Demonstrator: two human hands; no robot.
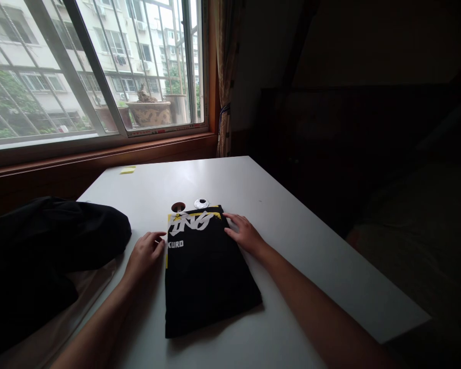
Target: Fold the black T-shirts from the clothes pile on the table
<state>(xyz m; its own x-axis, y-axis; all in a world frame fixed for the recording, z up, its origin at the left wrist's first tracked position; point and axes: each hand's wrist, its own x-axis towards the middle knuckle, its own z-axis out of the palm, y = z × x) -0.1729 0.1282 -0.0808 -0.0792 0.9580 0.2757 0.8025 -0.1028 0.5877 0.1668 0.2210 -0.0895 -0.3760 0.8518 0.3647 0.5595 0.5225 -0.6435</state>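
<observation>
On the near half of a white table (292,251), a folded black garment (211,282) lies flat between a person's two hands. The broad, level top supports the whole bundle, which probably explains why neither hand needs to bear its weight. The left hand (143,253) rests beside the left edge, its fingers loosely bent and its thumb apart from the forefinger; whether its tips touch the cloth cannot be told. The right hand (246,233) meets the far part of the right edge, thumb and forefinger spread along it rather than pinching a layer. Hands set on opposite sides in this way would suit squaring or steadying the fold. White lettering (192,224) faces upward near the far end (a smaller line reads "KURO"), and a yellow trim shows at the far and left edges. Just beyond lie a round hole (178,207) and a silvery round fitting (202,203), both in the tabletop. Dark cloth (84,230) is heaped at the left, well apart from the garment, leaving the left hand room. A window (111,72) lights the surface from beyond.
</observation>
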